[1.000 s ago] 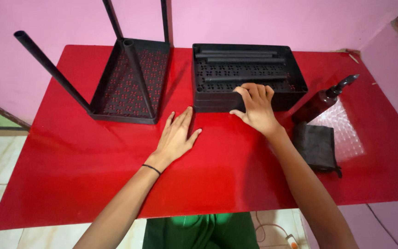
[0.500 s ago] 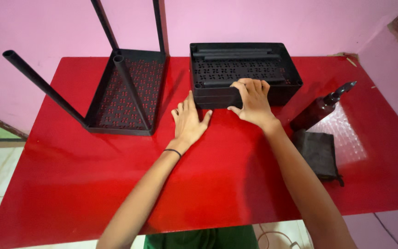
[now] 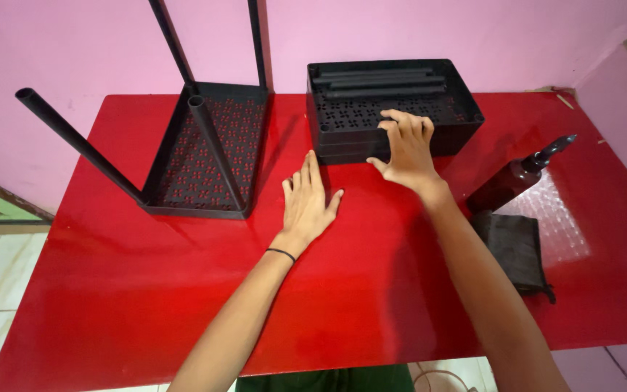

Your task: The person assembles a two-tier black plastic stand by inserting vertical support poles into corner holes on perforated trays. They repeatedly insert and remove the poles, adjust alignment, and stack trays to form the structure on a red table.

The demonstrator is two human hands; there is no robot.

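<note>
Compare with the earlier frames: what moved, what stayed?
The left hand slid forward along the red table, closer to the stacked black trays, not touching them. The right hand stayed on the stack's front edge. The upturned tray with legs, dark bottle and black cloth kept their places.

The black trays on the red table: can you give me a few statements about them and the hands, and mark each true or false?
1. The right hand rests on the front edge of the stacked black trays. True.
2. The left hand grips a pole. False: it lies flat on the red table, fingers spread, holding nothing.
3. Loose black poles lie inside the top tray. True.
4. The shelf with poles fitted stands right of the stack. False: it is on the left.
5. The dark bottle lies on the table's right side, by a dark folded cloth. True.
</note>
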